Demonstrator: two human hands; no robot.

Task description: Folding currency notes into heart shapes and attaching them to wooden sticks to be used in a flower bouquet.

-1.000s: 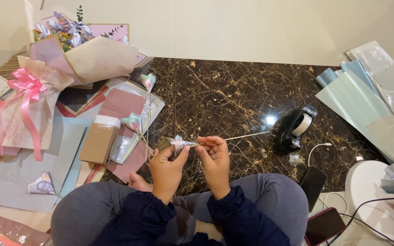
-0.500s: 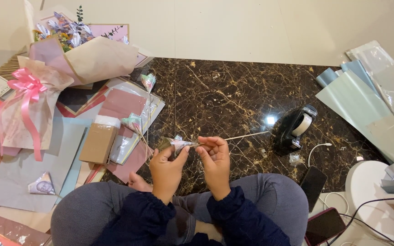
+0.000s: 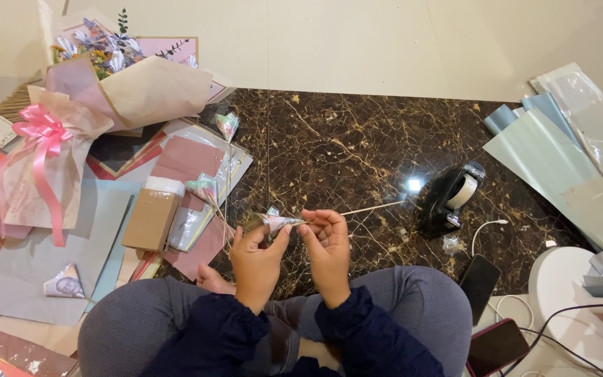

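Head view looked down on a person seated cross-legged on the dark marble floor point(image 3: 357, 146). The left hand point(image 3: 256, 255) pinched a small folded paper flower point(image 3: 277, 222) at its base, fingers pressed together, probably to keep the folds from springing open. The right hand point(image 3: 328, 246) pinched the thin stick point(image 3: 371, 208) just beside the flower, holding it level above the lap. A black tape dispenser point(image 3: 449, 199) stood near the stick's far end, within easy reach; a wrapped bouquet point(image 3: 99, 91) lay well apart.

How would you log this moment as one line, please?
left hand: pinches folded paper cone | right hand: holds thin stick | beside: tape dispenser
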